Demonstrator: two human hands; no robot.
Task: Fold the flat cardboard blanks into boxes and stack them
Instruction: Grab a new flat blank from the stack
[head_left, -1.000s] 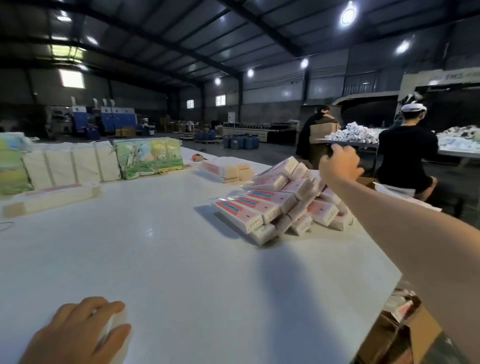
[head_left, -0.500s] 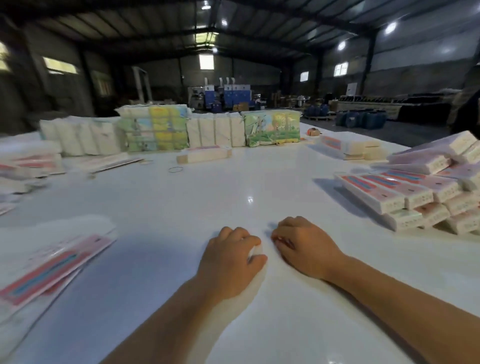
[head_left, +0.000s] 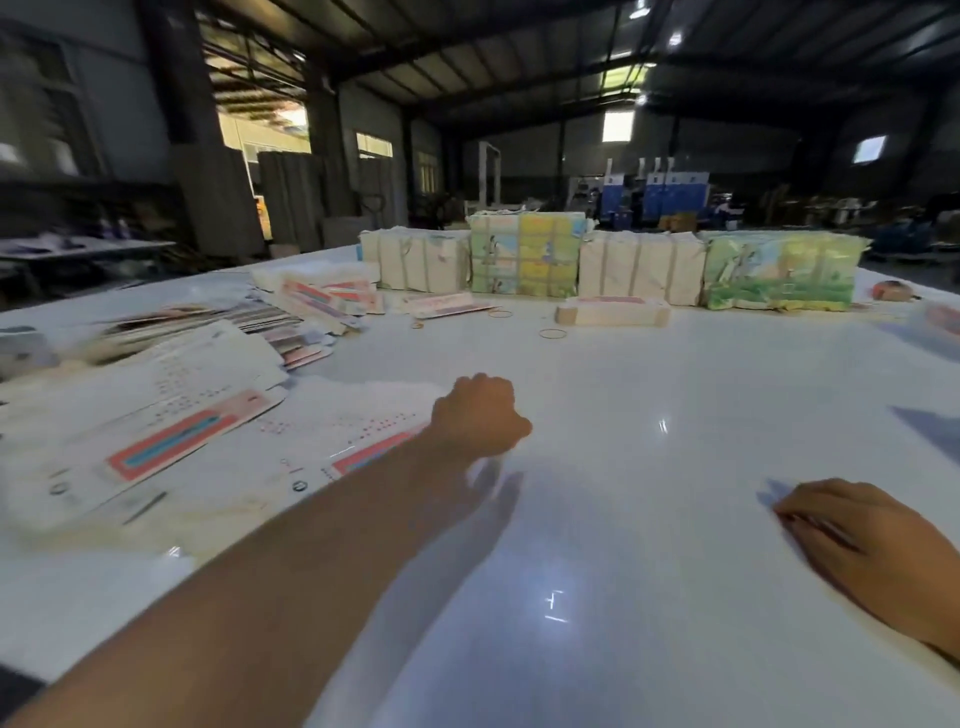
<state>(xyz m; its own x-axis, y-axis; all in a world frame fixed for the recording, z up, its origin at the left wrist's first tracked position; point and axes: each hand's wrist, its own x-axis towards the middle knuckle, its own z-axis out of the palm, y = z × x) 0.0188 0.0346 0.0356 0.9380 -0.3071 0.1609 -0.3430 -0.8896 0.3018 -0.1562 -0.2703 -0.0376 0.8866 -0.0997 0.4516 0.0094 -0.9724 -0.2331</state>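
Flat white cardboard blanks with red-and-blue panels lie spread on the left of the white table (head_left: 649, 545). One large blank (head_left: 156, 441) sits nearest, and another blank (head_left: 358, 421) lies beside it. My left hand (head_left: 480, 415) reaches out over the right edge of that second blank. Its fingers are curled downward, and the back of the hand hides whether they hold the card. My right hand (head_left: 872, 551) rests on the bare table at the lower right, fingers loosely curled, holding nothing. A folded box (head_left: 613, 312) lies further back.
A fanned heap of more blanks (head_left: 291, 317) covers the far left. Wrapped bundles, white (head_left: 639, 270) and printed in green and yellow (head_left: 524, 254), line the back edge. Loose rubber bands (head_left: 551, 333) lie near the folded box. Behind the table is a dim warehouse.
My view has swung left, so the stack of folded boxes is out of sight. My left hand has moved from beside the right hand out to the blanks. The right hand stays on the table.
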